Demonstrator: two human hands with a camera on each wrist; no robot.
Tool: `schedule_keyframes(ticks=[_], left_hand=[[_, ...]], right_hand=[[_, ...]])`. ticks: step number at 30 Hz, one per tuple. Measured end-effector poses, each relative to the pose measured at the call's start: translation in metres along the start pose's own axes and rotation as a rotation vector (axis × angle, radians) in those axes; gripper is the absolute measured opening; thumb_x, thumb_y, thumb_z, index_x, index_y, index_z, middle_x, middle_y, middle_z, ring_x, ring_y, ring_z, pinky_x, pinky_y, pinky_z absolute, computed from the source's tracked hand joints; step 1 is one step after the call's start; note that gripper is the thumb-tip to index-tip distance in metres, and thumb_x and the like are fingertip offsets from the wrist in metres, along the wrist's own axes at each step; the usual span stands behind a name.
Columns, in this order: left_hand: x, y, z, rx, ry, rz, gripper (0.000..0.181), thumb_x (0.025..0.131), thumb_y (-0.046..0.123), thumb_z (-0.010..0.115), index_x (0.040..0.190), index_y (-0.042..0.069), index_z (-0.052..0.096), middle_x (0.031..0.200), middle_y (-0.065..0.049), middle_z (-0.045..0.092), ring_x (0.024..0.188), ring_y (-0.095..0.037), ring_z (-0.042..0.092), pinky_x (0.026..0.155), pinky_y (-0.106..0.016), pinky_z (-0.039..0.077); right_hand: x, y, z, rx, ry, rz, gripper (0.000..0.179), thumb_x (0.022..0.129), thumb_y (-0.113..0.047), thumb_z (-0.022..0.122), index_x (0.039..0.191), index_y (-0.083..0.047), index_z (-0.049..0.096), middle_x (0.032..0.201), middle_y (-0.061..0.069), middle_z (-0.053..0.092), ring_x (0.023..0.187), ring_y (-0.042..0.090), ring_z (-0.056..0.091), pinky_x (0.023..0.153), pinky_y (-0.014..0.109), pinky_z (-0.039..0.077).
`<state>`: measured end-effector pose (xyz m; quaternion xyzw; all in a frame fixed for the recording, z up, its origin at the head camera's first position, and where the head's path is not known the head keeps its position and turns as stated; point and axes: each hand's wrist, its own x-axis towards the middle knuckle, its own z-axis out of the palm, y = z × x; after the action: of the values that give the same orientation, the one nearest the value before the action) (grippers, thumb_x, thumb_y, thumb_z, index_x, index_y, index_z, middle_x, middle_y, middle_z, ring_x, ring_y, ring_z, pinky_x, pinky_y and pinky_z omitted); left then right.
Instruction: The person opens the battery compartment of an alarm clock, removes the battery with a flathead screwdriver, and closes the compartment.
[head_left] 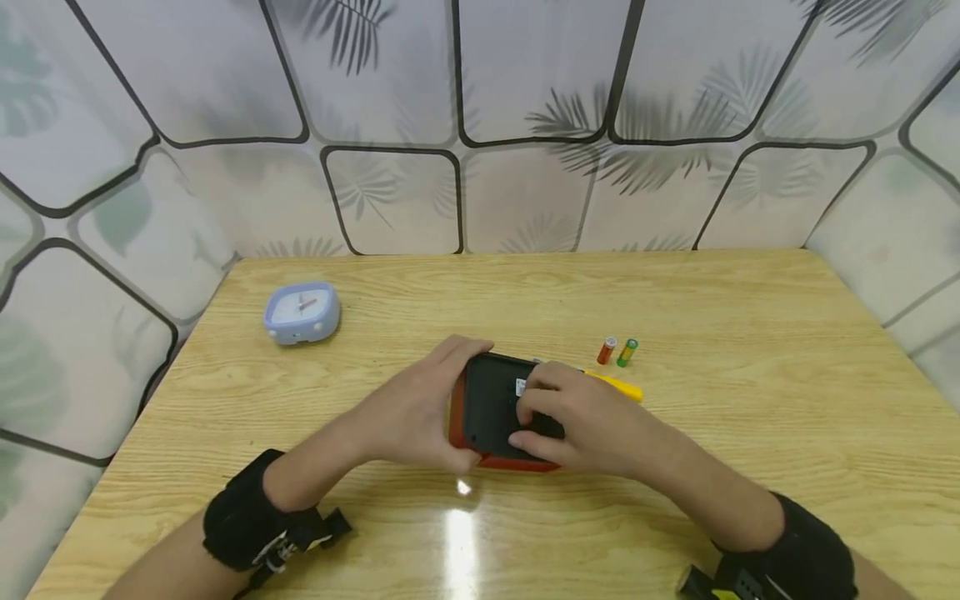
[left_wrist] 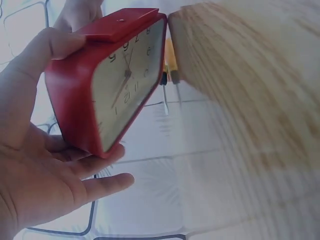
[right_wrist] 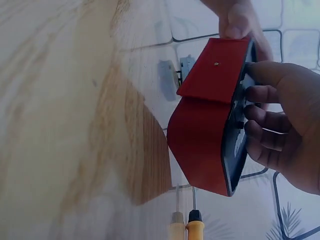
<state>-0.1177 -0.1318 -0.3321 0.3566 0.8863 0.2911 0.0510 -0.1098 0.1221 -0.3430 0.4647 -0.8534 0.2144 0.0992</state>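
My left hand [head_left: 420, 408] grips a red alarm clock [head_left: 487, 408] by its side, thumb on one edge and fingers around the opposite one. The clock's black back is turned up toward me in the head view. Its pale dial [left_wrist: 125, 82] with hands and numerals faces away, as the left wrist view shows. My right hand [head_left: 581, 417] lies over the back, its bent fingertips touching the panel and its thumb apart from the fingers. That hand covers part of the back. Beyond it a yellow screwdriver handle [head_left: 618, 387] pokes out, partly hidden by the clock.
Behind the screwdriver, a red battery [head_left: 606, 351] and a green-yellow battery [head_left: 627, 353] lie side by side on the wooden table [head_left: 750, 333]. A light blue clock [head_left: 302, 313] sits at the back left. Patterned cloth walls [head_left: 525, 200] border the table.
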Motion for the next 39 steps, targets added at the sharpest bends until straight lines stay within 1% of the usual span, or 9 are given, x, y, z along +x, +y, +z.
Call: schedule_keyframes(ticks=[5,9,12,17,22,27,30,33,39], left_hand=[[0.001,0.001,-0.003,-0.08,0.07,0.032,0.107,0.062,0.037,0.087,0.151,0.012,0.034,0.132,0.006,0.049,0.104,-0.007,0.054,0.095,-0.031,0.051],[0.0,0.003,-0.003,-0.142,0.117,0.044,0.106,0.061,0.034,0.087,0.15,0.013,0.035,0.127,0.008,0.052,0.103,-0.006,0.055,0.096,-0.032,0.051],[0.0,0.007,-0.003,-0.157,0.15,0.055,0.107,0.059,0.035,0.088,0.149,0.011,0.035,0.129,0.005,0.053,0.107,-0.008,0.055,0.098,-0.033,0.051],[-0.001,0.011,-0.001,-0.168,0.174,0.079,0.107,0.06,0.036,0.088,0.148,0.01,0.034,0.134,0.002,0.053,0.116,-0.012,0.053,0.101,-0.034,0.051],[-0.002,0.013,0.0,-0.187,0.185,0.11,0.106,0.06,0.036,0.088,0.147,0.009,0.036,0.135,0.002,0.054,0.117,-0.012,0.052,0.098,-0.033,0.052],[-0.002,0.012,0.002,-0.237,0.189,0.151,0.103,0.066,0.034,0.088,0.149,0.007,0.033,0.142,0.001,0.05,0.126,-0.014,0.048,0.099,-0.034,0.051],[-0.002,0.011,0.003,-0.281,0.167,0.17,0.114,0.069,0.045,0.089,0.156,0.012,0.021,0.149,0.001,0.044,0.133,-0.015,0.045,0.104,-0.037,0.048],[-0.001,0.01,0.005,-0.331,0.109,0.185,0.134,0.065,0.057,0.089,0.16,0.02,0.002,0.153,0.001,0.04,0.137,-0.015,0.042,0.11,-0.04,0.044],[0.0,0.01,0.012,-0.329,0.056,0.204,0.156,0.056,0.034,0.099,0.158,0.022,-0.018,0.155,-0.001,0.037,0.14,-0.017,0.039,0.116,-0.04,0.037]], right_hand=[[-0.001,0.0,-0.001,0.031,0.055,0.009,0.034,0.088,-0.049,0.073,0.096,-0.018,0.062,0.108,-0.002,0.055,0.098,0.011,0.053,0.078,0.029,0.053],[-0.001,-0.002,-0.001,0.052,0.038,0.063,0.061,0.079,-0.065,0.074,0.105,-0.015,0.051,0.132,0.004,0.047,0.118,0.018,0.049,0.086,0.033,0.054],[0.0,-0.002,-0.001,0.084,0.016,0.086,0.083,0.07,-0.068,0.079,0.12,-0.013,0.042,0.151,0.009,0.036,0.131,0.025,0.046,0.096,0.039,0.053],[0.001,-0.003,0.0,0.142,-0.003,0.066,0.114,0.069,-0.064,0.083,0.148,-0.009,0.022,0.145,0.008,0.045,0.122,0.018,0.053,0.1,0.038,0.051],[0.004,-0.003,0.001,0.156,0.025,0.038,0.115,0.066,-0.056,0.087,0.147,-0.007,0.021,0.129,0.006,0.054,0.108,0.013,0.057,0.092,0.032,0.054],[0.005,-0.003,0.0,0.18,0.073,0.033,0.118,0.061,-0.048,0.091,0.147,-0.006,0.023,0.127,0.006,0.058,0.107,0.014,0.059,0.091,0.032,0.055],[0.004,-0.003,-0.002,0.189,0.111,0.036,0.119,0.058,-0.045,0.093,0.147,-0.006,0.024,0.129,0.006,0.058,0.11,0.014,0.06,0.093,0.034,0.054],[0.005,-0.004,-0.003,0.212,0.153,0.035,0.12,0.056,-0.041,0.094,0.147,-0.004,0.025,0.132,0.007,0.057,0.117,0.017,0.059,0.097,0.039,0.054],[0.005,-0.006,-0.003,0.29,0.23,0.007,0.119,0.058,-0.04,0.095,0.146,0.001,0.026,0.135,0.014,0.053,0.121,0.027,0.057,0.097,0.049,0.054]])
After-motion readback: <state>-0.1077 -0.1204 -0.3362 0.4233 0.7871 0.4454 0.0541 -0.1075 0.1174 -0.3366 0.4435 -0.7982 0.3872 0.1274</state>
